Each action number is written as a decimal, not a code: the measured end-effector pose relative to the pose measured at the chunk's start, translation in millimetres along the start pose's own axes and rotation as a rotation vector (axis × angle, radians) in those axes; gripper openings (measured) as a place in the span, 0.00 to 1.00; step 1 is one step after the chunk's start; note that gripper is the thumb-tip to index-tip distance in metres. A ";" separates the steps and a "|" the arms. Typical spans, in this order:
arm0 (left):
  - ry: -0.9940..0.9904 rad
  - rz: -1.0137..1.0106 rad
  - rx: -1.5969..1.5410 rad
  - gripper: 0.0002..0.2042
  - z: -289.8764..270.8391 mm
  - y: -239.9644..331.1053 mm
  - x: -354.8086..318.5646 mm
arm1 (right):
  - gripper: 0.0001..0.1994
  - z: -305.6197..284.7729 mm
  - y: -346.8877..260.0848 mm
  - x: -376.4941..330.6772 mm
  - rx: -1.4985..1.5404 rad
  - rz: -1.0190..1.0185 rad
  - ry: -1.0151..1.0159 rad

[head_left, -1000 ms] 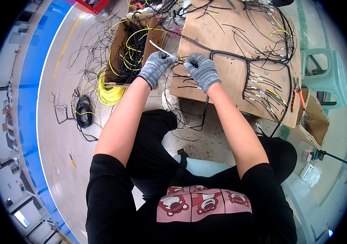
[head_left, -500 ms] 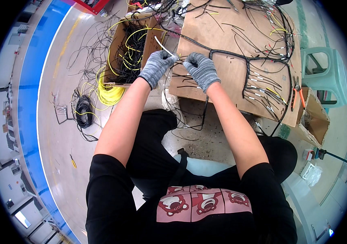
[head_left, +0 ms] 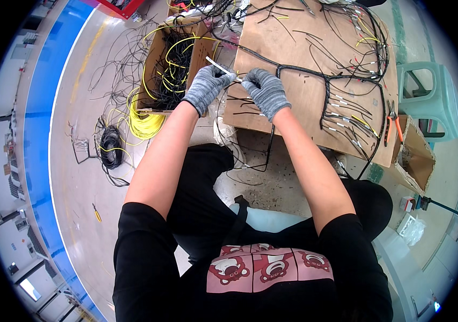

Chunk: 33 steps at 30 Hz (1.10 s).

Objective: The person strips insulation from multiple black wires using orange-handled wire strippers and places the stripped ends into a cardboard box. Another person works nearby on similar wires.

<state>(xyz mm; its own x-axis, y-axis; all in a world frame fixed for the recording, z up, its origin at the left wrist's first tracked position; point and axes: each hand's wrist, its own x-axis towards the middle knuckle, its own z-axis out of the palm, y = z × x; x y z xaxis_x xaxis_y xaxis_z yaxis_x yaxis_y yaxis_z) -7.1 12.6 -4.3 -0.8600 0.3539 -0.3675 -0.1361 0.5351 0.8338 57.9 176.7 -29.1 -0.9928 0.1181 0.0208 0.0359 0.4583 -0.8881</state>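
In front of me, over the left edge of the wooden board (head_left: 298,51), my two gloved hands are close together. My left hand (head_left: 209,88) is closed in a pinch on a thin white tube strip (head_left: 216,65), which slants up to the left from its fingertips. The strip's lower end reaches the fingertips of my right hand (head_left: 266,92). Those fingers are pinched too, apparently on a thin black wire whose end is mostly hidden. A black wiring harness (head_left: 303,70) lies across the board, with several loose wire ends (head_left: 246,102) just below my hands.
Left of the board stands a cardboard box (head_left: 149,75) of black and yellow wires. Yellow (head_left: 144,122) and black (head_left: 111,147) wire coils lie on the floor. Orange-handled pliers (head_left: 398,129) rest at the board's right edge, near a green stool (head_left: 443,102) and another open carton (head_left: 419,155).
The white strip has tilted and shifted to the right, its lower end now at my right fingertips. Both hands have stayed nearly in place.
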 end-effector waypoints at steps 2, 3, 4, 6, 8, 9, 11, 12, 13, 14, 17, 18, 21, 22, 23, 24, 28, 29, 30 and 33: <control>0.000 0.006 -0.028 0.11 1.9 2.3 -2.9 | 0.08 -0.8 -1.9 1.4 0.024 0.015 -0.044; -0.001 0.009 -0.042 0.11 2.8 3.9 -4.3 | 0.09 0.1 -1.5 3.1 0.006 0.002 -0.047; 0.015 0.022 -0.033 0.11 4.0 4.1 -4.0 | 0.09 1.2 -1.2 5.7 -0.013 -0.011 -0.051; 0.050 0.048 -0.015 0.11 5.2 6.1 -4.5 | 0.09 1.8 -1.4 9.1 -0.091 -0.061 -0.053; 0.056 -0.050 -0.034 0.11 5.2 11.6 -5.0 | 0.09 2.3 -2.6 9.3 -0.136 -0.110 -0.025; 0.062 -0.099 -0.044 0.11 4.6 14.0 -5.9 | 0.08 2.4 -2.8 9.3 -0.158 -0.137 -0.013; 0.196 -0.068 -0.145 0.09 -10.7 -3.8 6.1 | 0.08 0.8 -4.0 8.0 -0.134 -0.167 -0.006; 0.299 -0.137 -0.164 0.09 -28.5 7.4 6.8 | 0.07 -2.6 -2.1 7.3 -0.127 -0.174 0.006; 0.416 -0.211 -0.186 0.09 -45.0 10.9 2.7 | 0.07 -3.7 -3.9 3.6 -0.054 -0.134 -0.001; 0.422 -0.136 -0.295 0.09 -56.6 5.5 -1.4 | 0.07 -4.7 -5.6 -2.0 0.019 -0.094 -0.008; 0.254 0.062 -0.141 0.10 -36.4 4.8 -6.4 | 0.06 -1.6 0.8 -0.5 0.040 -0.100 0.042; 0.129 0.112 -0.095 0.09 -27.1 -2.1 -0.5 | 0.06 -0.2 -2.5 -0.2 0.048 -0.100 0.046; -0.004 0.125 0.004 0.06 -1.8 3.5 -0.5 | 0.06 1.3 7.9 0.9 0.101 -0.071 0.024; -0.060 0.052 0.140 0.06 -3.3 12.8 -6.3 | 0.06 1.1 8.2 0.5 0.122 -0.048 0.011; -0.040 0.077 0.166 0.07 -0.6 12.9 -8.3 | 0.06 0.9 8.5 0.0 0.143 -0.025 -0.002; -0.019 0.102 0.193 0.07 1.1 13.7 -9.8 | 0.07 2.0 7.0 -0.4 0.086 -0.060 0.020; 0.030 0.169 0.294 0.09 4.1 16.9 -8.0 | 0.07 1.7 5.6 -1.5 0.130 -0.067 -0.003; 0.043 0.186 0.322 0.10 4.2 18.1 -8.0 | 0.07 1.7 6.0 -1.8 0.173 -0.071 -0.011; 0.062 0.186 0.365 0.11 3.9 19.8 -8.2 | 0.07 0.8 8.1 -1.9 0.213 -0.076 -0.018; 0.026 0.184 0.430 0.10 2.7 22.8 -10.3 | 0.07 -9.7 18.6 -6.4 -0.108 -0.058 -0.026</control>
<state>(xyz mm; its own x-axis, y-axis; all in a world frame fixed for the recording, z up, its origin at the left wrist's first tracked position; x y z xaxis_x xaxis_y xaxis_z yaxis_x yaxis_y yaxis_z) 0.0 23.2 17.4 -0.8637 0.4560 -0.2147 0.2311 0.7368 0.6354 66.1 193.0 -41.3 -0.9961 0.0661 0.0577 -0.0112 0.5560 -0.8311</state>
